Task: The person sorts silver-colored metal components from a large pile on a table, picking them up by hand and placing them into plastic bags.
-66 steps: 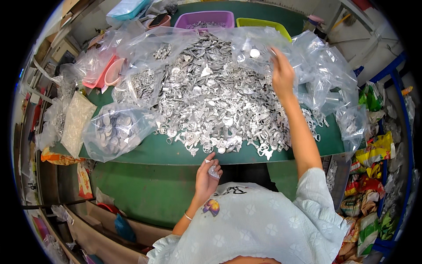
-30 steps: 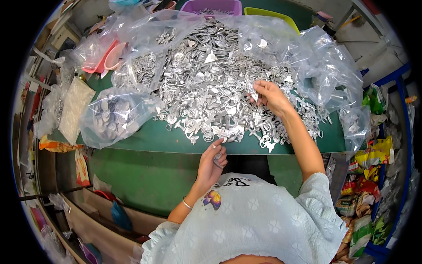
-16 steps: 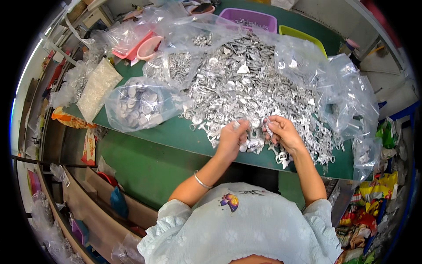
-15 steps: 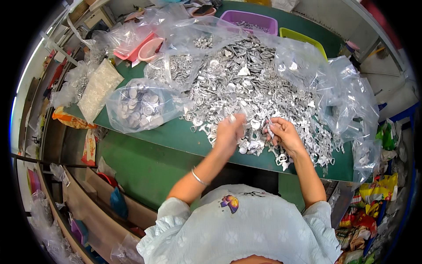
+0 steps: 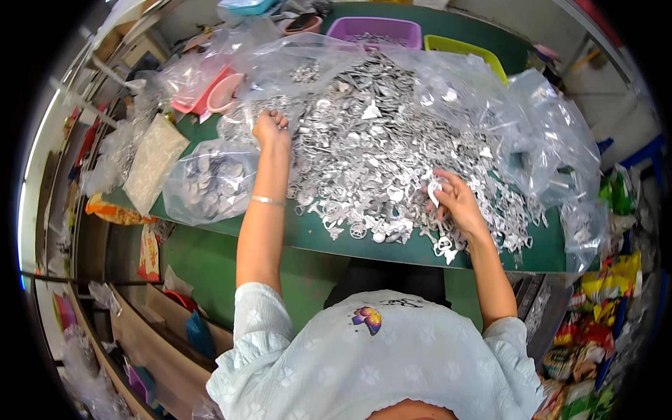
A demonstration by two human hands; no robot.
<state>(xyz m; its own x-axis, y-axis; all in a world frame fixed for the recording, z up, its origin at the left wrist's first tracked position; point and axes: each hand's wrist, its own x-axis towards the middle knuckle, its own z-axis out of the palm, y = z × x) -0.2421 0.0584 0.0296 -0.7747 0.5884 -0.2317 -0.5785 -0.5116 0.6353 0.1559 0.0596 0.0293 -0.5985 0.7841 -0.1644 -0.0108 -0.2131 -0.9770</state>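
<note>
A wide heap of small silver metal pieces (image 5: pixel 364 161) covers the green table. My left hand (image 5: pixel 271 128) is stretched far forward, fingers curled closed, over a clear bag of ring-shaped pieces (image 5: pixel 234 126); whatever it holds is hidden. Just below, beside my left forearm, lies another clear bag with round silver discs (image 5: pixel 213 180). At the right front of the heap my right hand (image 5: pixel 458 203) pinches a small pale metal piece (image 5: pixel 434 189) between thumb and fingers. Loose pieces (image 5: pixel 444 245) lie beneath this hand near the table edge.
Along the back stand a purple bin (image 5: pixel 374 29) with small parts and a yellow-green bin (image 5: pixel 469 56). Pink trays (image 5: pixel 203 91) and a bag of pale material (image 5: pixel 155 164) are at left. Crumpled clear plastic (image 5: pixel 553 147) drapes the right side. Shelving (image 5: pixel 161 308) stands at lower left.
My left hand has moved left and away from me, from the heap's front to the bag of rings. My right hand stays nearly in place with a metal piece. The view has shifted slightly.
</note>
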